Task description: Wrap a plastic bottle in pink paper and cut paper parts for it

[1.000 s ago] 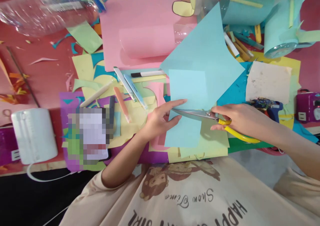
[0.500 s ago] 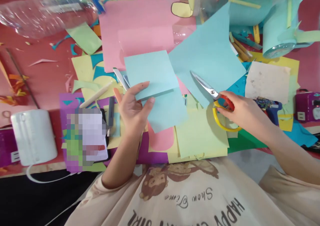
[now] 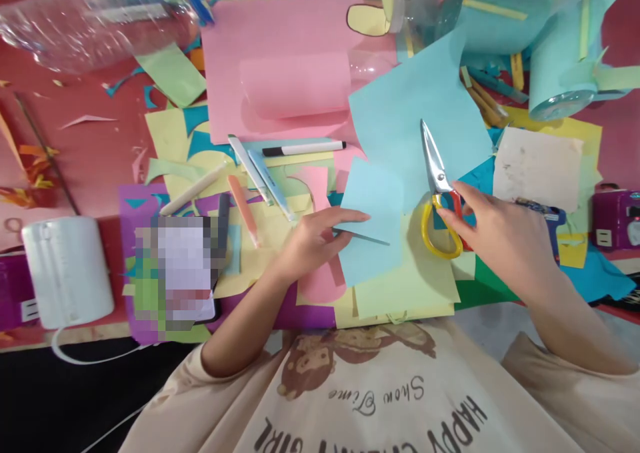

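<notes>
My left hand (image 3: 320, 239) pinches the left edge of a folded light blue paper (image 3: 375, 199), thumb and fingers pressed together on it. A pair of scissors (image 3: 440, 179) with a red and yellow handle is in my right hand (image 3: 495, 233), its blades closed and pointing away from me. Under the blades lies a larger light blue sheet (image 3: 400, 113). A black-and-white marker (image 3: 305, 148), a light blue pen (image 3: 270, 183) and an orange pen (image 3: 243, 209) rest left of the folded paper.
Pink paper (image 3: 225, 53) lies at the back beside a clear plastic bottle (image 3: 90, 29). On the right are a paper-wrapped bottle (image 3: 555, 73), a glue gun (image 3: 553, 223) and a purple box (image 3: 617, 219). A phone (image 3: 187, 273) and a white case (image 3: 67, 273) are on the left.
My left hand has brought the folded blue paper right and nearer to me, uncovering the marker and pens. The scissors in my right hand have turned more upright in view, blades now closed.
</notes>
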`<state>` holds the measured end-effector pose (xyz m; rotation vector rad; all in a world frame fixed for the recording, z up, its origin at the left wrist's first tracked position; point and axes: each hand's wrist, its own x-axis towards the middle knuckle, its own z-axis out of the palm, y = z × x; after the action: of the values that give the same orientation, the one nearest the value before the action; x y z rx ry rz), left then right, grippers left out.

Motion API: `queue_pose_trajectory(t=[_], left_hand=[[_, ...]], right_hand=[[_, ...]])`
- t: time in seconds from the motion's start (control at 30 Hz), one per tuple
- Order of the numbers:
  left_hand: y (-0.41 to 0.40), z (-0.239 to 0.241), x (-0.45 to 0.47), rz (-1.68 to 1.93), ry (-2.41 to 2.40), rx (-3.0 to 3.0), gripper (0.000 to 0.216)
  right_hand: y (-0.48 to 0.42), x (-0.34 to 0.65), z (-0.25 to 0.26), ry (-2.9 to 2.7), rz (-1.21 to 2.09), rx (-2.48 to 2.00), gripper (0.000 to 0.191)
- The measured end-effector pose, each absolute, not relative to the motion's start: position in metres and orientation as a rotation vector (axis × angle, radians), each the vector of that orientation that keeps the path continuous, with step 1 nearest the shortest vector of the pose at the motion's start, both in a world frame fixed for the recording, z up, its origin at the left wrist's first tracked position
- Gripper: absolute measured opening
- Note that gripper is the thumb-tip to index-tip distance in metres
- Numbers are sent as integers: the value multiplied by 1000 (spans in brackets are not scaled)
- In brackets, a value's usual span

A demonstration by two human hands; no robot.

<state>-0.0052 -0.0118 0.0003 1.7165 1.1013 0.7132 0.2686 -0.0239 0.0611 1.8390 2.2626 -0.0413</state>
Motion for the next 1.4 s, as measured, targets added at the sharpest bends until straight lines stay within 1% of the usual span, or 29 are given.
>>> queue_pose_trajectory(t=[0.13, 0.2, 0.27, 0.33, 0.43, 0.6, 0.67, 0.83, 0.9, 0.93, 1.0, 1.03, 1.07, 1.13, 1.23, 1.33, 1.4], left_hand=[[-12, -2, -6, 734, 1086, 1764, 35], [-12, -5, -6, 716, 1109, 1782, 33], [-12, -7, -6, 717, 1137, 1809, 31], [-12, -10, -5, 751, 1143, 1850, 30], [-13, -14, -5, 766, 1155, 1888, 32], [-13, -11, -6, 696, 1195, 1845, 38], [-13, -7, -6, 680, 1182, 1819, 39], [-12, -6, -7, 619, 1112, 1809, 34], [-10, -11, -7, 697, 1126, 1793, 36], [-7, -14, -8, 788, 1158, 1773, 40], [0, -19, -13, 1060, 1250, 1683, 62], [4, -20, -16, 1163, 1296, 1635, 68], [8, -21, -21, 1253, 1321, 1570, 69], [16, -18, -31, 1425, 1325, 1402, 64], [23, -8, -44, 1613, 1380, 1241, 59], [25, 4, -47, 1608, 1332, 1186, 59], [23, 11, -41, 1461, 1240, 1211, 57]], right_hand=[[-28, 256, 55, 2616, -269, 1774, 38], [-28, 248, 39, 2696, -331, 1723, 41], [-28, 242, 21, 2690, -352, 1720, 49], [-29, 240, 6, 2655, -385, 1747, 52], [-28, 243, -5, 2625, -402, 1804, 51], [-25, 246, -1, 2641, -340, 1855, 47], [-24, 244, 1, 2727, -352, 1781, 46], [-23, 239, 1, 2985, -462, 1363, 53], [-20, 237, 0, 2998, -470, 1360, 45], [-18, 236, -1, 2998, -469, 1381, 40], [-14, 235, -2, 3003, -451, 1424, 34], [-12, 234, -2, 3010, -436, 1427, 33], [-11, 233, -2, 3018, -420, 1417, 32], [-9, 232, -1, 3036, -404, 1394, 30], [-7, 230, 0, 3042, -495, 1455, 28], [-3, 230, 4, 3015, -750, 1607, 29], [1, 229, 8, 2956, -989, 1737, 28]])
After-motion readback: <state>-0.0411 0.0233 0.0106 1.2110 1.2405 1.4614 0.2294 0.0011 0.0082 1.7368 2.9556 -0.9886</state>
